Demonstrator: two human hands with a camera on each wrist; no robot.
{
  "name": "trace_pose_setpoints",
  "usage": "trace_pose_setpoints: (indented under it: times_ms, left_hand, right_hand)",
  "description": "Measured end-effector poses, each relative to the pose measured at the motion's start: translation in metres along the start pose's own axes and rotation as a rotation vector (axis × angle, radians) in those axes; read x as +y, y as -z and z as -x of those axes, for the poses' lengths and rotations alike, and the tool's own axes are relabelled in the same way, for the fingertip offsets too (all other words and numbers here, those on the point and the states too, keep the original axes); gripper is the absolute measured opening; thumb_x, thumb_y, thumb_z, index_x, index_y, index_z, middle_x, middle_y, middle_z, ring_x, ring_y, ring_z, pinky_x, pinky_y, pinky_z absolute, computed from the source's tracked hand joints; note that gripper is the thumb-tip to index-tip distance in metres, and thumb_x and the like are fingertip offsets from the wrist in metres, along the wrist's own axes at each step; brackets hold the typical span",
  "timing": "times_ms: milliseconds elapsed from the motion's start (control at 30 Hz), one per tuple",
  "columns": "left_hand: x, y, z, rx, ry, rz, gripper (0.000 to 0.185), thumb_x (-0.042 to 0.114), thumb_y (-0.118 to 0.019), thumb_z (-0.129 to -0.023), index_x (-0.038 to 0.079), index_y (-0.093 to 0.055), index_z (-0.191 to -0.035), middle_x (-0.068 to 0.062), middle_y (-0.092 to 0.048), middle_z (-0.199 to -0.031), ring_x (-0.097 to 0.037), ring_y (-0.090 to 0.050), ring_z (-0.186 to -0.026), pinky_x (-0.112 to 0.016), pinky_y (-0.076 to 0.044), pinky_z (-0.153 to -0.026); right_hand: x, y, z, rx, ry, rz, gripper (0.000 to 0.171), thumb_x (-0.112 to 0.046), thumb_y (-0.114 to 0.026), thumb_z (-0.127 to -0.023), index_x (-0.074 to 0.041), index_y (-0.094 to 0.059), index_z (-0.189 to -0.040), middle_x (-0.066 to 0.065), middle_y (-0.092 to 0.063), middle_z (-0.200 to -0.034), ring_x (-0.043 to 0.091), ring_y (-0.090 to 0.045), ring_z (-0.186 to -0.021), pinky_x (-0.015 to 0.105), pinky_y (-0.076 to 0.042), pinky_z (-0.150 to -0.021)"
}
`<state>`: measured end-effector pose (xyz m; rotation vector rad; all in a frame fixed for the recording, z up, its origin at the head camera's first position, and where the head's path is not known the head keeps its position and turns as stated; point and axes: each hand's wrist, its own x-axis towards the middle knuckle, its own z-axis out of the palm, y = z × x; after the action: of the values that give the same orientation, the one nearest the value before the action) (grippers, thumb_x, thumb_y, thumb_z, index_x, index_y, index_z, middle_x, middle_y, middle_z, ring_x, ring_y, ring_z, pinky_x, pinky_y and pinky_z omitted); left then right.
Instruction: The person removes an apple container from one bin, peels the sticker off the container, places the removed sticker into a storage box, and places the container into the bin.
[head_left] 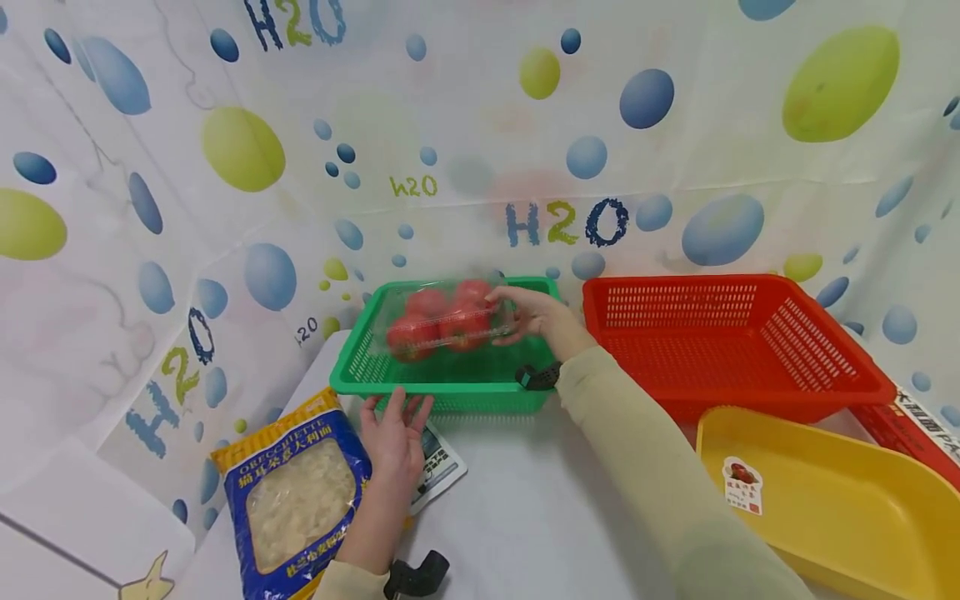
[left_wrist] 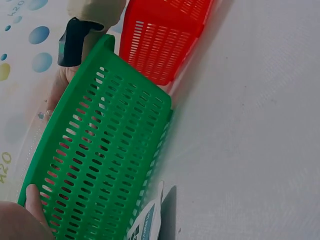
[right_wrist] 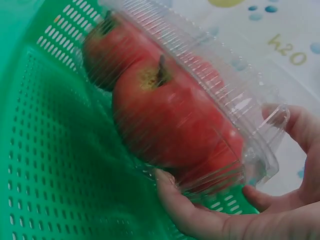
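Note:
A clear plastic clamshell of red tomatoes point(head_left: 446, 321) point(right_wrist: 165, 115) is held over the inside of a green perforated basket point(head_left: 360, 367) point(left_wrist: 100, 150) point(right_wrist: 45, 150). My right hand point(head_left: 528, 317) point(right_wrist: 240, 210) grips the clamshell's right end, fingers under and thumb over the rim. My left hand point(head_left: 393, 433) lies flat on the white table, its fingertips point(left_wrist: 35, 197) touching the basket's front wall. A blue and yellow pasta bag point(head_left: 292, 492) lies left of that hand.
A red basket point(head_left: 750, 350) point(left_wrist: 165, 35) stands right of the green one. A yellow tub point(head_left: 840, 500) with a sticker sits at the front right. A small printed packet point(head_left: 438, 462) point(left_wrist: 147, 222) lies under the left hand. A bubble-print curtain backs the table.

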<state>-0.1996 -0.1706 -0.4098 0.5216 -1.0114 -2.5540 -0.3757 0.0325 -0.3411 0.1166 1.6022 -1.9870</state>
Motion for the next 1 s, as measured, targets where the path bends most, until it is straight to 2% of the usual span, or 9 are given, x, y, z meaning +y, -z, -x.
trace_pose_setpoints:
  times_ms: [267, 433, 567, 767, 1000]
  left_hand:
    - [0.000, 0.000, 0.002, -0.015, 0.001, 0.008, 0.041, 0.008, -0.054, -0.104, 0.015, -0.033, -0.139, -0.015, -0.041, -0.139, -0.024, -0.065, -0.100, -0.039, -0.056, -0.088]
    - [0.000, -0.001, 0.001, -0.036, -0.021, 0.036, 0.035, 0.005, -0.056, -0.103, 0.016, -0.036, -0.129, -0.015, -0.042, -0.134, -0.023, -0.066, -0.091, -0.039, -0.057, -0.087]
    - [-0.002, -0.003, 0.001, -0.057, -0.033, 0.055, 0.032, 0.003, -0.056, -0.102, 0.016, -0.035, -0.122, -0.013, -0.044, -0.125, -0.022, -0.067, -0.084, -0.039, -0.057, -0.087]
    - [-0.003, -0.005, -0.001, -0.062, -0.034, 0.052, 0.032, 0.003, -0.055, -0.102, 0.016, -0.035, -0.123, -0.014, -0.044, -0.126, -0.022, -0.066, -0.084, -0.042, -0.054, -0.092]
    - [-0.002, -0.001, 0.000, -0.068, -0.021, 0.059, 0.033, 0.001, -0.052, -0.103, 0.017, -0.034, -0.126, -0.014, -0.041, -0.132, -0.022, -0.067, -0.086, -0.041, -0.054, -0.091]
  right_hand:
    - [0.007, -0.003, -0.006, -0.010, -0.020, 0.007, 0.079, -0.015, -0.065, -0.094, -0.026, -0.021, -0.158, 0.025, -0.020, -0.157, 0.046, -0.032, -0.138, 0.067, -0.038, -0.103]
    - [0.005, -0.007, -0.004, 0.016, -0.037, 0.083, 0.078, -0.014, -0.069, -0.094, -0.018, -0.025, -0.159, 0.027, -0.022, -0.157, 0.048, -0.030, -0.140, 0.069, -0.041, -0.099]
    - [0.002, -0.003, 0.000, 0.046, -0.037, 0.168, 0.081, -0.011, -0.068, -0.094, -0.009, -0.021, -0.161, 0.036, -0.026, -0.153, 0.053, -0.034, -0.137, 0.068, -0.045, -0.094]
    - [0.003, 0.006, 0.001, 0.024, -0.087, 0.127, 0.078, -0.002, -0.059, -0.098, -0.006, -0.014, -0.161, 0.036, -0.021, -0.156, 0.057, -0.031, -0.137, 0.061, -0.045, -0.099]
    - [0.010, 0.004, -0.005, -0.006, -0.083, 0.149, 0.068, -0.003, -0.059, -0.100, -0.001, -0.023, -0.158, 0.029, -0.021, -0.160, 0.050, -0.028, -0.143, 0.058, -0.048, -0.098]
